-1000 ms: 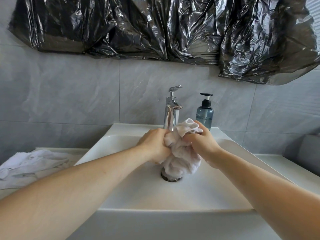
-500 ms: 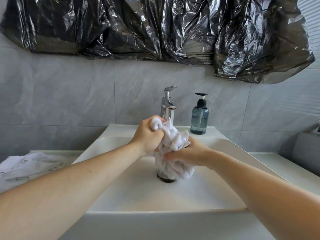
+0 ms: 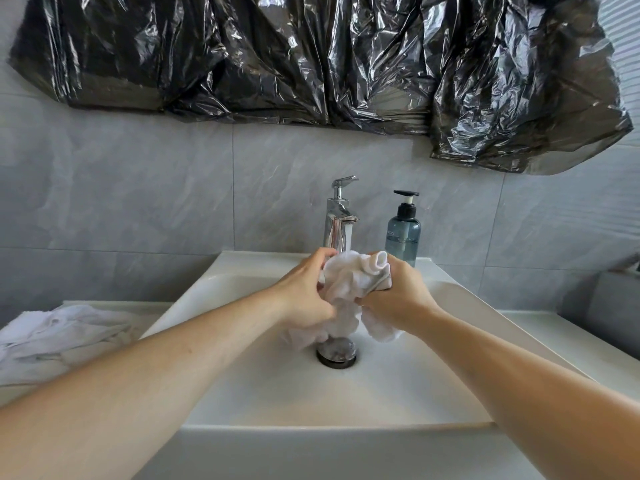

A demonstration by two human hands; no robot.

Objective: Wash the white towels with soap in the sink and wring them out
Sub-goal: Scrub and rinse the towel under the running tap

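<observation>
Nearest the camera, two bare forearms are seen reaching in from the lower corners over the front rim of a white rectangular ceramic sink [image 3: 339, 427]. In the basin floor a round dark-rimmed metal drain [image 3: 336, 353] is set, and the lowest folds of the cloth hang just above it.

Over the middle of the basin a bunched, wet white cloth towel [image 3: 349, 289] is held between both hands. It is gripped on its left side by the left hand [image 3: 306, 294], whose fingers are curled into the fabric with the thumb pressed against the top of the bundle. Its right side is clutched by the right hand [image 3: 398, 296], the fingers wrapped round the cloth and closed on it; a rolled edge of the towel stands up above this hand.

A thin stream of water [image 3: 349, 239] is seen falling from the spout of a chrome single-lever tap [image 3: 337, 216] onto the top of the towel. Just right of the tap, on the back ledge of the sink, a translucent blue-grey soap bottle with a black pump [image 3: 403, 233] stands upright.

On the white counter at the left, well apart from the basin, a second crumpled white towel [image 3: 55, 336] is laid.

Behind, grey marbled wall tiles [image 3: 138, 188] are covered along the top by crinkled black plastic sheeting [image 3: 311, 53].
</observation>
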